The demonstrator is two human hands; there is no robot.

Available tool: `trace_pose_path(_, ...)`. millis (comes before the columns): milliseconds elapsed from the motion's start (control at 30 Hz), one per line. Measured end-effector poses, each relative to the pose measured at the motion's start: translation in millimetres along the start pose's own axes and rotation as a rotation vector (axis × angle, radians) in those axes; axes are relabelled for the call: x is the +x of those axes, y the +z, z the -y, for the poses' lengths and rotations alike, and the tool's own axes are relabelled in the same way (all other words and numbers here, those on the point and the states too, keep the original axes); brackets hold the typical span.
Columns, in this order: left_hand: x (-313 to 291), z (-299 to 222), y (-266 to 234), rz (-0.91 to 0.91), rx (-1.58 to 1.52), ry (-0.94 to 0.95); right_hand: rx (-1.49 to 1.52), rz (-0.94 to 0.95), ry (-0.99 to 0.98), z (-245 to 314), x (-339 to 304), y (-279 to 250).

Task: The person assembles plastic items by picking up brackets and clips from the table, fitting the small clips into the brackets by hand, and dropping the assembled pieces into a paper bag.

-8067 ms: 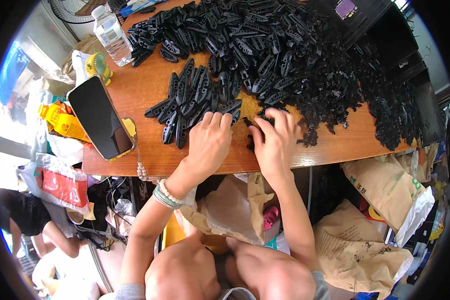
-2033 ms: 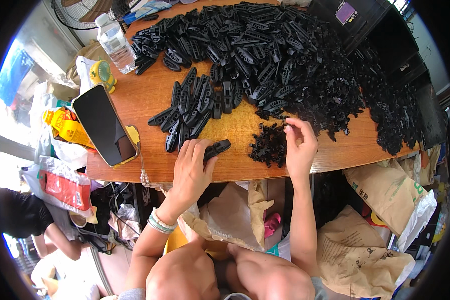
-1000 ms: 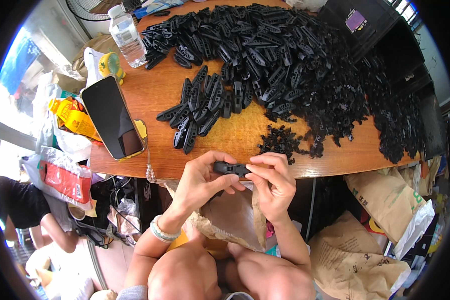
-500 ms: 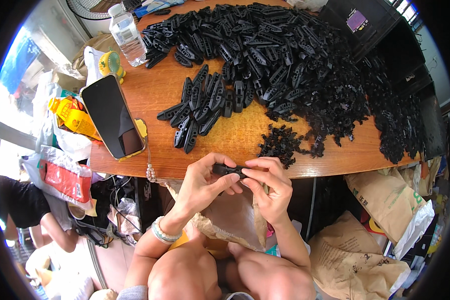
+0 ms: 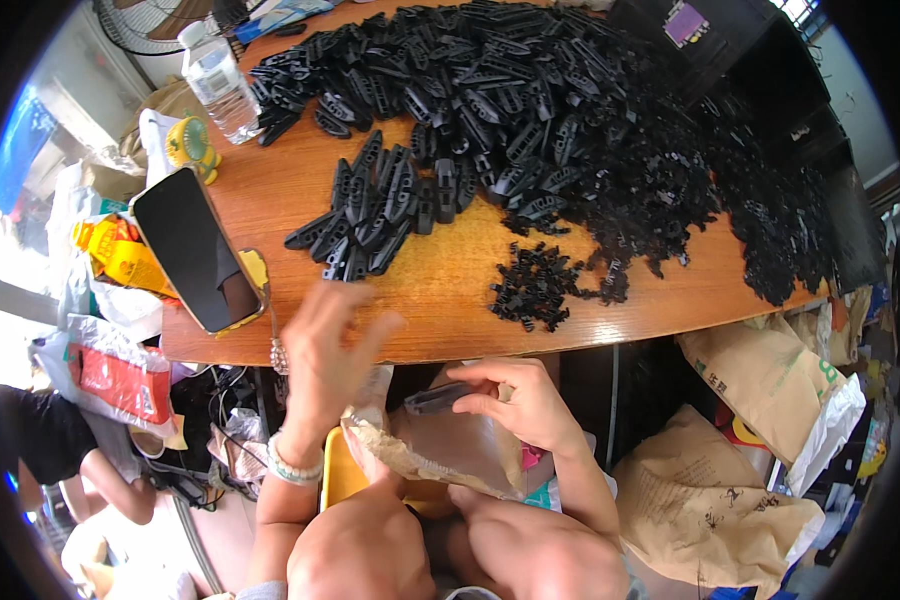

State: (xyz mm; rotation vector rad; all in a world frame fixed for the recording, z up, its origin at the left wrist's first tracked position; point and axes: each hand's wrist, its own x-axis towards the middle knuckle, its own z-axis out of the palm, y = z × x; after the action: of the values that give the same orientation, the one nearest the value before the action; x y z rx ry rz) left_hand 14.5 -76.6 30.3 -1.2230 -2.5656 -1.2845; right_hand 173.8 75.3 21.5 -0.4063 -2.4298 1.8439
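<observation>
My right hand (image 5: pixel 515 398) pinches a long black plastic piece (image 5: pixel 438 398) between thumb and fingers. It is over an open brown paper bag (image 5: pixel 455 450) that rests between my legs. My left hand (image 5: pixel 332 345), smeared by motion, is apart from that piece, at the table's front edge. Its thumb and fingers look spread, with nothing visible in them. Just beyond its fingertips lies a small group of similar long black pieces (image 5: pixel 370 205) with slots in them. A little heap of small black clips (image 5: pixel 535 285) sits near the front edge, to the right.
A big pile of black pieces (image 5: pixel 470 80) covers the back of the wooden table (image 5: pixel 430 310). On the left are a phone (image 5: pixel 198 250), a water bottle (image 5: pixel 220 85) and a yellow bottle (image 5: pixel 125 255). Paper bags (image 5: pixel 720 500) stand at right. Another person's arm (image 5: pixel 115 470) shows at far left.
My left hand has let go of the black piece and moved left and away toward the group of pieces. My right hand has lowered toward me, still holding the piece.
</observation>
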Motion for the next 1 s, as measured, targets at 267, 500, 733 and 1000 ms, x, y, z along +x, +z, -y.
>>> trace_pose_path(267,8,25,21,-0.141,0.464,0.061,-0.696,-0.687,-0.224,-36,40,-85)
trace_pose_path(500,2,29,17,-0.261,0.365,0.047,-0.709,-0.517,-0.179,-44,53,-106)
trace_pose_path(733,3,17,23,-0.175,-0.7,-0.413,-0.621,-0.574,-0.186,-48,47,-108)
trace_pose_path(1000,-1,12,30,0.054,-1.16,-0.609,-0.558,-0.501,-0.252,-38,46,-109)
